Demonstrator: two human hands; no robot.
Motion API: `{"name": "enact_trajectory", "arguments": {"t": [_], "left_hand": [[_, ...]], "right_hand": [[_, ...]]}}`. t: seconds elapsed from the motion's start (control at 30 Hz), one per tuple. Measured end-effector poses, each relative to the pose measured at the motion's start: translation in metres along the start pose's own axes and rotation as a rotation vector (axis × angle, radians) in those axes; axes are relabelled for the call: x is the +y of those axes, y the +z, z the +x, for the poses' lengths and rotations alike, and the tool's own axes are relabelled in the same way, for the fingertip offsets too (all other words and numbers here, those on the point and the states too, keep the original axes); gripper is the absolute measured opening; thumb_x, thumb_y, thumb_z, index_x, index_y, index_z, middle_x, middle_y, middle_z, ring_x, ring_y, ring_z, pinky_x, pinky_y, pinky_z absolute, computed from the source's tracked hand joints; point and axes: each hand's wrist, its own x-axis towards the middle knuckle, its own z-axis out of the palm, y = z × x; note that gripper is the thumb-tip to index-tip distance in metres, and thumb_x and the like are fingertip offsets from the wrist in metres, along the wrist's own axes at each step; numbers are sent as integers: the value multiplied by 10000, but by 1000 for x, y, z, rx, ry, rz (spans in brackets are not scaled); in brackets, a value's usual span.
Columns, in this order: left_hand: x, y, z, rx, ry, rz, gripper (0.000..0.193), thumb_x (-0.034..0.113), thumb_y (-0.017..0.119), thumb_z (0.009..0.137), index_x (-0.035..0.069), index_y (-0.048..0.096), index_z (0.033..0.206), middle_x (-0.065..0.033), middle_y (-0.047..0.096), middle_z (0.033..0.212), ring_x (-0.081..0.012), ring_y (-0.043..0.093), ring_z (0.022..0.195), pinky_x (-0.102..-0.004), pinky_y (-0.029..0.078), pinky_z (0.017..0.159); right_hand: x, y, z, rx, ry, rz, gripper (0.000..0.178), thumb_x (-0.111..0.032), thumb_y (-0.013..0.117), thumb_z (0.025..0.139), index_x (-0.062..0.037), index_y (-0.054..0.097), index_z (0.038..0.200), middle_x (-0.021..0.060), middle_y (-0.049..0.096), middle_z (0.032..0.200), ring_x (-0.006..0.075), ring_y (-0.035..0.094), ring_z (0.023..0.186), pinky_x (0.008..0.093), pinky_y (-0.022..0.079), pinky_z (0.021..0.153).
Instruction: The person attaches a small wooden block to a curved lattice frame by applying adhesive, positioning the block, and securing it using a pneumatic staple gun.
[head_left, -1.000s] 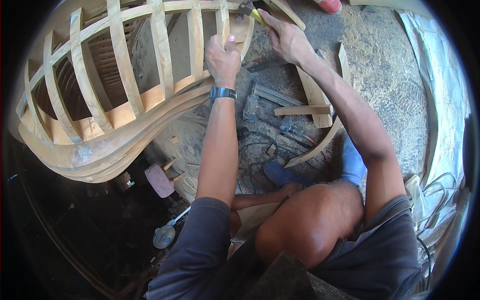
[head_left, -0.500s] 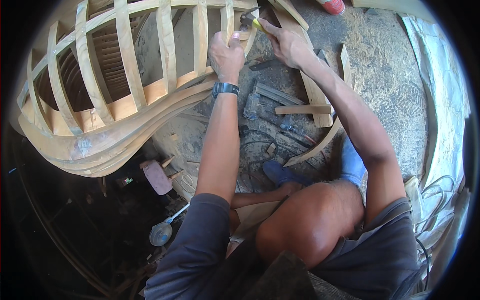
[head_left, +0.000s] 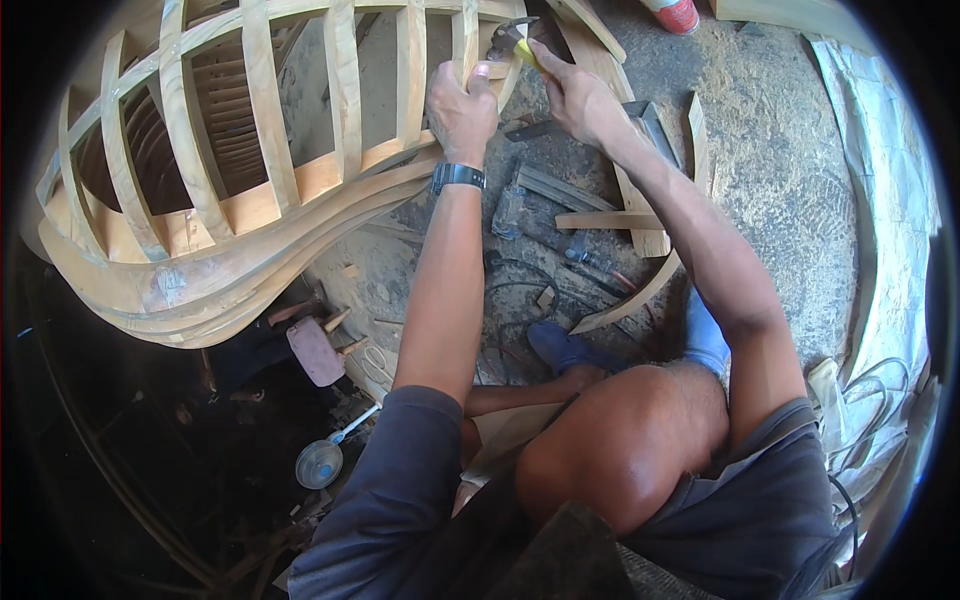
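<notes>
Over dusty floor [head_left: 780, 220], still clamping left hand [head_left: 462, 112] round a rib [head_left: 466, 35] and right hand [head_left: 588, 102] round a hammer [head_left: 508, 38] beside it, apparently keeping that rib steady.

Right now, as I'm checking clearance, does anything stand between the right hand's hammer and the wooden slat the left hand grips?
Nothing visible stands between the hammer and the wooden slat; the left hand sits just below the gap in this view.

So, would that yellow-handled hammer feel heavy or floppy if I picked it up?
The hammer would probably feel heavy at one end, because its dark head looks like metal. It likely won't flop: the bit of yellow handle showing by the right hand looks straight.
</notes>
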Motion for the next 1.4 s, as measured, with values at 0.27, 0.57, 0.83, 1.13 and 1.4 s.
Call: {"name": "enact_trajectory", "arguments": {"t": [0.27, 0.57, 0.83, 1.13, 1.4], "left_hand": [[1, 2, 1, -31, -20, -12, 295, 231, 707, 885, -39, 652, 992, -266, 665, 965, -458, 637, 926, -505, 490, 830], [-3, -8, -1, -55, 24, -113, 333, 202, 720, 844, -24, 664, 1083, -237, 704, 1011, -416, 669, 966, -466, 500, 874], [-19, -9, -4, -59, 68, -143, 655, 84, 710, 793, -5, 490, 1403, -243, 610, 1316, -393, 574, 1236, -423, 432, 1078], [9, -2, -99, 153, 104, -78, 716, 64, 682, 789, -10, 425, 1453, -239, 367, 1553, -429, 309, 1454, -509, 242, 1210], [1, -1, -128, 151, -4, -411, 530, 51, 654, 822, 14, 549, 1341, -197, 546, 1414, -378, 499, 1326, -462, 371, 1141]], "right_hand": [[11, -9, 8, -130, -82, -78, 483, -140, 479, 1019, -101, 450, 1499, 317, 652, 1096, 452, 661, 1018, 466, 520, 874], [-8, -45, -47, 7, 91, -44, 484, -142, 552, 985, -45, 486, 1455, 269, 669, 1208, 415, 631, 1183, 389, 488, 986], [17, -120, -106, 69, 362, -148, 431, -200, 592, 967, -37, 550, 1364, 306, 692, 1006, 398, 709, 966, 439, 530, 832], [86, -184, -105, 177, 391, -591, 427, -231, 543, 948, -8, 574, 1311, 304, 698, 951, 479, 686, 933, 519, 523, 814], [112, -174, -120, 181, 157, -1029, 462, -318, 542, 990, -77, 566, 1382, 202, 520, 1407, 397, 412, 1377, 513, 333, 1123]]}}
